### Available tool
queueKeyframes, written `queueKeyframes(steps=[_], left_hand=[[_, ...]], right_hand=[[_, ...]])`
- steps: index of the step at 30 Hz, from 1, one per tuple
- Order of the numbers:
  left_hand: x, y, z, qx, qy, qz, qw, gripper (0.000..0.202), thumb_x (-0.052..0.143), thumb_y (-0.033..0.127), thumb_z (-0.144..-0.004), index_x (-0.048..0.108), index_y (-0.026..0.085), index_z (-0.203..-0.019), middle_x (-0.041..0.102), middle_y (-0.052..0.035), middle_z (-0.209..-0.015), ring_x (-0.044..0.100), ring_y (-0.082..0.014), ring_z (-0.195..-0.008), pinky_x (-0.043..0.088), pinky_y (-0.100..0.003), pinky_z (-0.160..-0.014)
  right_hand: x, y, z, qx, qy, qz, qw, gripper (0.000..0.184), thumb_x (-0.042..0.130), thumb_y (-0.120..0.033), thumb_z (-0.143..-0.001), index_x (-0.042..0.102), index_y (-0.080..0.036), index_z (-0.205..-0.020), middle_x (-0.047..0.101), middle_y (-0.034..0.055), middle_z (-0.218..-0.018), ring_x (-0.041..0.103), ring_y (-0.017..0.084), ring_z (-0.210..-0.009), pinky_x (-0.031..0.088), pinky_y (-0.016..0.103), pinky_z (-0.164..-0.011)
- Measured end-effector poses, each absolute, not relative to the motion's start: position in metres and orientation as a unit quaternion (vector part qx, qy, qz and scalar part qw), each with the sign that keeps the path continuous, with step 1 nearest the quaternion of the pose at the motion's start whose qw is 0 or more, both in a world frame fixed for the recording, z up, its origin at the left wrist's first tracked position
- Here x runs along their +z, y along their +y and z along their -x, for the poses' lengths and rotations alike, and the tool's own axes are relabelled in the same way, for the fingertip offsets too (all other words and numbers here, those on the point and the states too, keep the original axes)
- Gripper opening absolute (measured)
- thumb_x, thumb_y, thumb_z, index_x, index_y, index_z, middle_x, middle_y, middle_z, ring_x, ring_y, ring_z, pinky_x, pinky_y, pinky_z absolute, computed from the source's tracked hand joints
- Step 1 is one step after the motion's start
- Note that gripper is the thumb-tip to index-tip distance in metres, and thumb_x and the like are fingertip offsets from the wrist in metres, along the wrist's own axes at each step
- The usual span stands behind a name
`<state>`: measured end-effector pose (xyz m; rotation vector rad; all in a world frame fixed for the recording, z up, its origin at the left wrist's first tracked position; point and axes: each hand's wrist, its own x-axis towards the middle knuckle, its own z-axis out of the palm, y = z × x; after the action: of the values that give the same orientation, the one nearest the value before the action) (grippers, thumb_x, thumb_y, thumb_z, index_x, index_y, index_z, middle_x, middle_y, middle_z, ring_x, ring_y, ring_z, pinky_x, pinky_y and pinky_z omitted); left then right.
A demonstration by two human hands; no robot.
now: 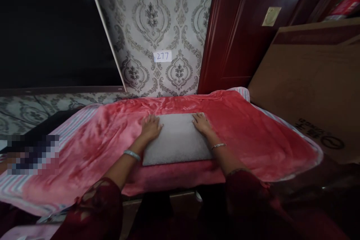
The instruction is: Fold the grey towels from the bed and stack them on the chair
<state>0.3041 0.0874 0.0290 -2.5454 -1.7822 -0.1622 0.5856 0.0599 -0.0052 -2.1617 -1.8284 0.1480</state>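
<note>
A flat, light grey rectangular mat (177,138) with a fuzzy-looking surface lies on a red plush blanket (247,135). My left hand (151,127) rests on its far left corner, fingers stretched forward and thumb out to the side. On the far right corner lies my right hand (201,123), flat with its fingers spread. Neither hand is wrapped round anything. The mat's near edge is in plain sight, while its two far corners are partly covered by my hands.
A large cardboard box (309,90) stands at the right. On the left hangs a dark screen (56,30). Behind the blanket is a patterned wall with a paper label (162,56) reading 277, beside a dark red door panel (239,26). Part of another person shows, blurred, at the far left.
</note>
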Motion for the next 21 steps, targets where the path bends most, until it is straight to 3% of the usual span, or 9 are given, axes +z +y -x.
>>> queueKeyframes(steps=[5,8,11,21], left_hand=[[0.020,0.017,-0.360,-0.072,-0.423,0.903,-0.006,0.063,0.039,0.044,-0.101,0.038,0.014,-0.156,0.028,-0.0186,-0.167,0.021,-0.0317,-0.157,0.018,-0.058,-0.127],[0.001,-0.014,-0.382,-0.071,-0.380,0.922,-0.015,0.063,0.040,0.046,-0.101,0.037,0.018,-0.158,0.031,-0.0164,-0.166,0.025,-0.0328,-0.156,0.020,-0.061,-0.125],[-0.014,-0.025,-0.387,-0.071,-0.388,0.919,-0.005,0.064,0.040,0.048,-0.101,0.037,0.018,-0.158,0.032,-0.0169,-0.166,0.026,-0.0343,-0.155,0.020,-0.064,-0.124],[-0.014,-0.024,-0.324,-0.069,-0.485,0.871,0.037,0.069,0.042,0.053,-0.100,0.040,0.013,-0.156,0.032,-0.0200,-0.165,0.029,-0.0343,-0.154,0.023,-0.059,-0.125]], right_hand=[[-0.012,0.023,-0.572,0.053,-0.663,0.728,0.166,0.054,0.046,-0.027,-0.101,0.047,-0.024,-0.155,0.032,0.0107,-0.167,0.028,0.028,-0.154,0.030,0.050,-0.121],[-0.022,-0.002,-0.567,0.051,-0.680,0.713,0.164,0.053,0.043,-0.027,-0.102,0.047,-0.024,-0.155,0.032,0.0094,-0.167,0.028,0.026,-0.154,0.027,0.047,-0.122],[-0.028,-0.017,-0.567,0.038,-0.683,0.711,0.162,0.052,0.039,-0.030,-0.105,0.045,-0.024,-0.156,0.031,0.0086,-0.168,0.026,0.025,-0.155,0.022,0.047,-0.124],[-0.029,-0.020,-0.566,0.036,-0.674,0.715,0.182,0.052,0.037,-0.032,-0.105,0.046,-0.025,-0.155,0.031,0.0072,-0.167,0.025,0.025,-0.155,0.020,0.048,-0.125]])
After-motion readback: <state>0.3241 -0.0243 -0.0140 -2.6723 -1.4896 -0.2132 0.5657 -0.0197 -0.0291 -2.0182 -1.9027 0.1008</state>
